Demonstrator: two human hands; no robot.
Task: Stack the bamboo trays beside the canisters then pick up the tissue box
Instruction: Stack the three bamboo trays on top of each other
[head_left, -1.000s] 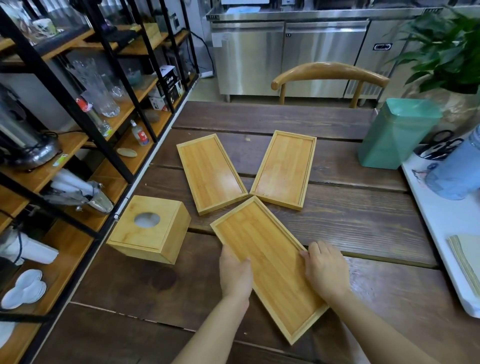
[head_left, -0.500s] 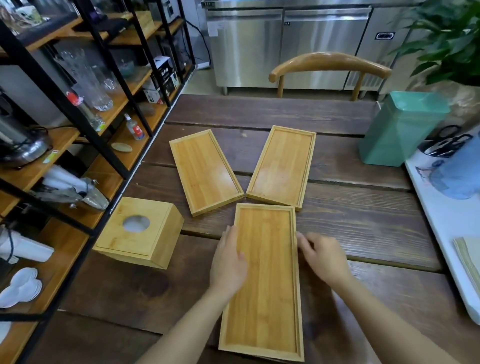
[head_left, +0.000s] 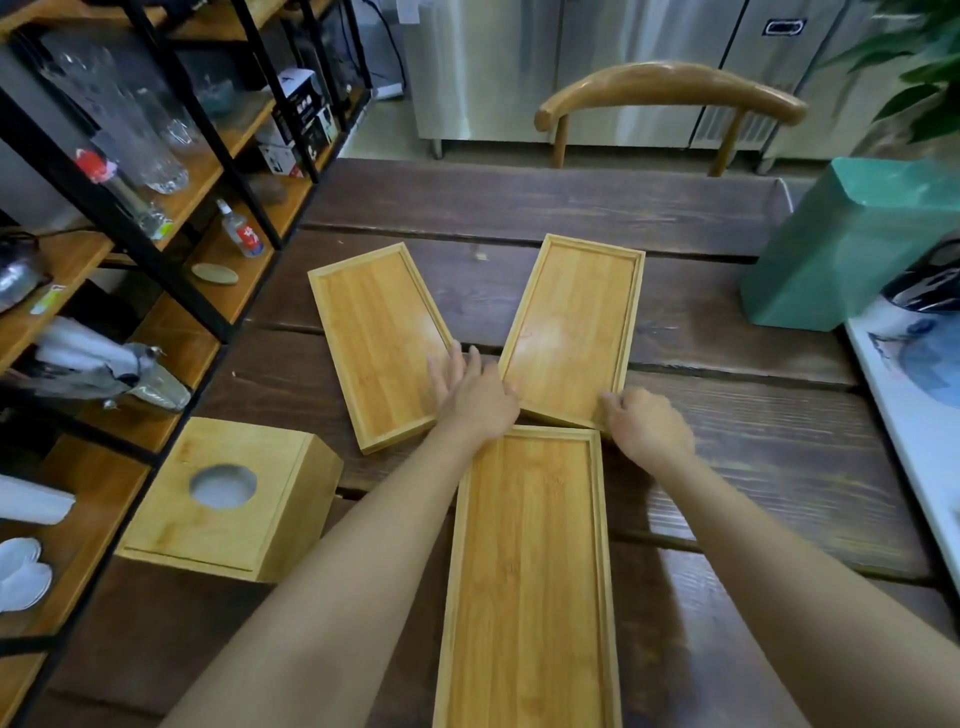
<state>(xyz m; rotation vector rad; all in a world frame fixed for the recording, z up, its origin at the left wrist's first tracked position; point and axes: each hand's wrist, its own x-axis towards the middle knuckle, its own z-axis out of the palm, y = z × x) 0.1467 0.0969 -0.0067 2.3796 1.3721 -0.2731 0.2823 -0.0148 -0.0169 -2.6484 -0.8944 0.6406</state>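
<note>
Left hand (head_left: 475, 397) lies flat, fingers spread, between two trays; right hand (head_left: 647, 426) curls on the right tray's (head_left: 571, 327) corner; dark wooden desk (head_left: 727, 415).

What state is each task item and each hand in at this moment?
near tray: flat on table, unstacked, empty
left tray: flat, unstacked, empty
right tray: flat, unstacked, empty
tissue box: on table, untouched
left hand: open, at the gap between the far trays
right hand: fingers curled at right tray's near corner
</note>
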